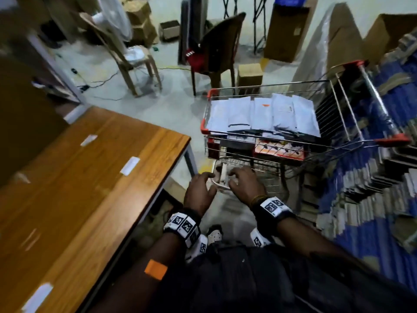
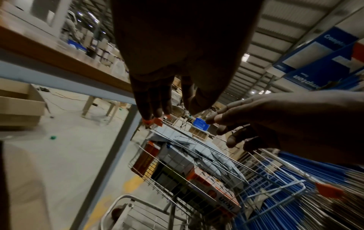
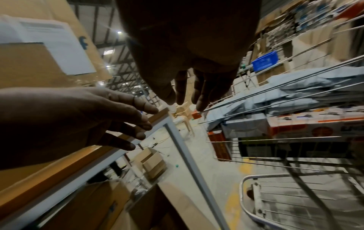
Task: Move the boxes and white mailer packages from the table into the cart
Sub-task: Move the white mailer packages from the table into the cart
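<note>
A wire shopping cart (image 1: 266, 145) with red corner caps stands right of the wooden table (image 1: 79, 188). White mailer packages (image 1: 261, 116) lie stacked across its top, over printed boxes (image 1: 279, 150) seen through the wire. My left hand (image 1: 199, 188) and right hand (image 1: 244, 181) hover side by side in front of the cart's near side, fingers relaxed, holding nothing. In the left wrist view the left hand (image 2: 169, 99) hangs above the cart (image 2: 197, 179) with the right hand (image 2: 246, 121) beside it. The right wrist view shows the right hand (image 3: 189, 93) near the mailers (image 3: 295, 99).
The tabletop carries only white tape strips (image 1: 129, 166). Two chairs (image 1: 216, 53) and cardboard boxes (image 1: 249, 75) stand on the floor behind the cart. Blue stacked cartons (image 1: 372, 199) crowd the right side. More cardboard boxes (image 3: 153, 161) sit under the table.
</note>
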Motion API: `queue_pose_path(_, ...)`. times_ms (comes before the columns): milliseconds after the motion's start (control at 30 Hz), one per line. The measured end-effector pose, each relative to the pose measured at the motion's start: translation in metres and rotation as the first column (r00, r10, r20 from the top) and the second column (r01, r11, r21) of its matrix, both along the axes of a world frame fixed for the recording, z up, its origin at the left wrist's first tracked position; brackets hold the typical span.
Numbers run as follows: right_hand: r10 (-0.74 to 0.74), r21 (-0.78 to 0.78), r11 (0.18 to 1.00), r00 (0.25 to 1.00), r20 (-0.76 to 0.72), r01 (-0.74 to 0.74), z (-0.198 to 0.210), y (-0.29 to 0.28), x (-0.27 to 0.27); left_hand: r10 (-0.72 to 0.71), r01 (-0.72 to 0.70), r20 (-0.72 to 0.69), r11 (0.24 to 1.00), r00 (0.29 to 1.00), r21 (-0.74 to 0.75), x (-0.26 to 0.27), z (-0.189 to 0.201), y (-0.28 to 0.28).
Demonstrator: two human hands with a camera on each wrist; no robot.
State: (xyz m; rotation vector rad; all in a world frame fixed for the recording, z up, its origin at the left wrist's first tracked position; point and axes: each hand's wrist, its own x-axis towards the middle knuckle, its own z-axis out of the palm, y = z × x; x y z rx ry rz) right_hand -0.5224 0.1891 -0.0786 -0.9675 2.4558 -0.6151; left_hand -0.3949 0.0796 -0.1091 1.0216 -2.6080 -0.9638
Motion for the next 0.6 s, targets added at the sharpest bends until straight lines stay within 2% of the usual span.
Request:
queue_pose_path(133,0.137,-0.057,0.989,0.99,0.014,-0.136,0.009,-0.024,0.048,0.112,-0.112,-0.057,0.994,0.992,0.003,0.052,0.011,-0.004)
queue_pose_path(267,0.257,-0.025,0.966,0.966,-0.033,-0.258,0.016,-0.049,0.095,0.176,-0.178,-0.095,0.984,0.98,-0.019,0.1,0.014,-0.016)
queue_pose_path(400,0.365,-0.005,0.931,0.929,-0.063,-0.366,0.021,-0.072,0.142,0.281,-0.283,-0.051,0.957,0.958,-0.056,0.159,0.018,-0.033)
queue_pose_path(600,0.492,-0.034,0.868,0.866,-0.086,-0.496,0.023,-0.107,0.236,0.413,-0.415,-0.057,0.909,0.909,-0.045,0.27,0.017,-0.047)
